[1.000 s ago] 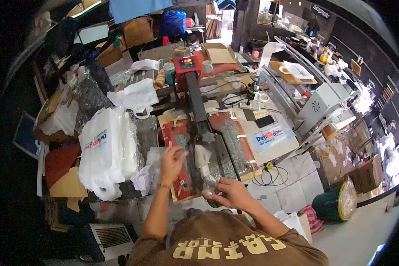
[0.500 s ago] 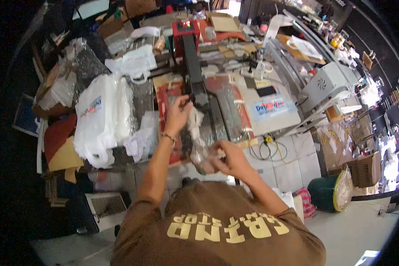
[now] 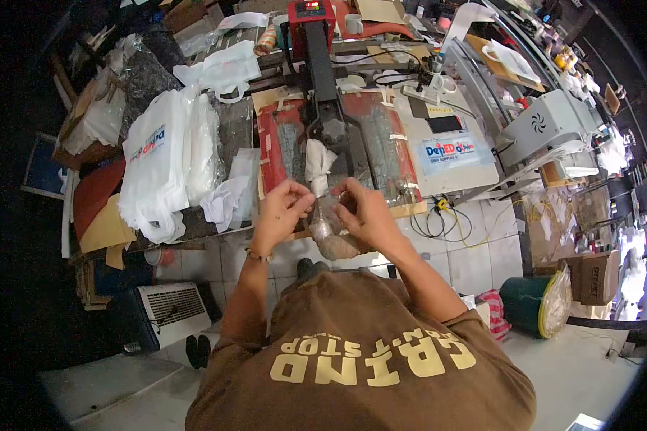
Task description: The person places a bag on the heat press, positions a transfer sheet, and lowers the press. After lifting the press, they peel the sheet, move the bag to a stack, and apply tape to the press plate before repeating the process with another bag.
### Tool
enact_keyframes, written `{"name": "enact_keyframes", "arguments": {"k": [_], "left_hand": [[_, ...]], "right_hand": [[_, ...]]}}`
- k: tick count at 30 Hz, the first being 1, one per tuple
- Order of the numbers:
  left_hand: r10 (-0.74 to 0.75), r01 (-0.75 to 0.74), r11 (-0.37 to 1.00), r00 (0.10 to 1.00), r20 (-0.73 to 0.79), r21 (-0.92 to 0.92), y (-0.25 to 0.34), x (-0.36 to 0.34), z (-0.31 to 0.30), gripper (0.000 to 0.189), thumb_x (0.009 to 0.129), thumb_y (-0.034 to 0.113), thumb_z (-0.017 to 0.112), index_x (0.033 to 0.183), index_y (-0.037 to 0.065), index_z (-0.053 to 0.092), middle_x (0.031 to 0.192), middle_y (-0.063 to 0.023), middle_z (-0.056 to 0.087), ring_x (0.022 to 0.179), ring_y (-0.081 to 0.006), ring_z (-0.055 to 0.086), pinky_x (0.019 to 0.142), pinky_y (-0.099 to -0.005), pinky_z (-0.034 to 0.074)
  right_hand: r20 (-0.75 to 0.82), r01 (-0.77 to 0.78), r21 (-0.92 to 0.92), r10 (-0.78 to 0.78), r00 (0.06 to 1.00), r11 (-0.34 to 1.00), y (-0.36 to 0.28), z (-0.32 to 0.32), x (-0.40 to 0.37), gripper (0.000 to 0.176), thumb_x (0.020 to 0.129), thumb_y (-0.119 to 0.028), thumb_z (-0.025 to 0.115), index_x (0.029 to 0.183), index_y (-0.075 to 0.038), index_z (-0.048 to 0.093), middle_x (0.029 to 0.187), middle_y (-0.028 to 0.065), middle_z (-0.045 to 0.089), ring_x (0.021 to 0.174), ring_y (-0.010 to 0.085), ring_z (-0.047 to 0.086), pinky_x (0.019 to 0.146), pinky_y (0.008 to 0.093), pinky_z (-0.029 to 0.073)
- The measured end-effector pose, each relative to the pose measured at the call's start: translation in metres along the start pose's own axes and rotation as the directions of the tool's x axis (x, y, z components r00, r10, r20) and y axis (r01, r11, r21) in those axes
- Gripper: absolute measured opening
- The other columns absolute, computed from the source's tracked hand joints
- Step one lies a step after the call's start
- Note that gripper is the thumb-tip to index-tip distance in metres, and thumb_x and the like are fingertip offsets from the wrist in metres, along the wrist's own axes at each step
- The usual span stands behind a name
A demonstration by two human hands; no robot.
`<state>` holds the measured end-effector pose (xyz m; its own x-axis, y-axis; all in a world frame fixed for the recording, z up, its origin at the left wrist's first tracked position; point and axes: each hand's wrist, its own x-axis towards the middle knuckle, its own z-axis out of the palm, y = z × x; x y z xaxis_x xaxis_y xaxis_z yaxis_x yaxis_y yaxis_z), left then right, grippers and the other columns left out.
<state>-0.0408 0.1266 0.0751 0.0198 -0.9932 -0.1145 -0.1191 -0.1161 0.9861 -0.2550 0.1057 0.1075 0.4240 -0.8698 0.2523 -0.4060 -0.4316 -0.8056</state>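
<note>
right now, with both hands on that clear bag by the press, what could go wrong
The clear bag is pinched between the left hand and right hand above the tiled floor; a slipped pinch would likely drop it there. It is also close to the heat press, whose display is lit; if that is hot, the plastic might soften.

My left hand [image 3: 280, 208] and right hand [image 3: 363, 212] meet at frame centre, a plastic bag [image 3: 329, 233] pinched between them. The press [image 3: 323, 93] lies behind, upper centre. The bag stack [image 3: 162, 161] sits left of it and a flat bag [image 3: 449, 151] right. The heater [image 3: 169, 309] stands on the floor at lower left, the bin [image 3: 535, 302] at lower right.
</note>
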Motion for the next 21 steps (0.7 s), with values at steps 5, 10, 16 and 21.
{"name": "enact_keyframes", "arguments": {"k": [5,10,16,21], "left_hand": [[-0.009,0.009,0.99,1.0,0.002,-0.143,-0.007,-0.004,0.005,0.016,0.093,0.013,0.072,0.1,0.002,0.062,0.086,-0.0012,0.067,0.076,-0.0061,0.061,0.063,-0.0233,0.049],[0.064,-0.063,0.991,0.998,-0.008,0.114,-0.002,-0.004,0.013,0.018,0.091,0.012,0.074,0.098,0.002,0.062,0.081,0.0,0.065,0.075,-0.0057,0.061,0.063,-0.0223,0.048],[-0.047,0.051,0.989,0.998,0.033,-0.139,-0.011,0.002,0.002,0.016,0.099,0.016,0.064,0.105,0.001,0.063,0.09,-0.004,0.067,0.077,-0.0083,0.064,0.066,-0.0243,0.052],[-0.124,0.148,0.943,0.987,0.099,-0.298,-0.002,-0.001,-0.014,0.017,0.102,0.015,0.058,0.109,0.0,0.062,0.096,-0.0056,0.069,0.09,-0.0134,0.068,0.073,-0.0254,0.054]], "right_hand": [[0.097,-0.132,-0.046,0.136,0.986,0.99,0.01,-0.004,0.001,0.023,0.085,-0.012,0.068,0.104,-0.002,0.058,0.081,0.0237,0.066,0.08,0.0451,0.065,0.069,0.0509,0.05],[0.058,-0.032,-0.157,0.042,0.997,0.987,0.025,0.006,0.007,0.019,0.086,-0.014,0.067,0.097,-0.001,0.06,0.08,0.0224,0.067,0.078,0.0432,0.066,0.068,0.0493,0.051],[0.212,-0.145,0.208,0.101,0.972,0.967,-0.003,-0.005,0.005,0.015,0.088,-0.01,0.069,0.095,0.002,0.062,0.077,0.0109,0.066,0.071,0.017,0.063,0.067,0.0342,0.05],[0.101,0.163,0.138,-0.177,0.979,0.977,-0.012,0.02,0.008,0.019,0.086,-0.012,0.069,0.1,0.0,0.067,0.09,0.0167,0.069,0.076,0.0329,0.064,0.071,0.0398,0.052]]}}
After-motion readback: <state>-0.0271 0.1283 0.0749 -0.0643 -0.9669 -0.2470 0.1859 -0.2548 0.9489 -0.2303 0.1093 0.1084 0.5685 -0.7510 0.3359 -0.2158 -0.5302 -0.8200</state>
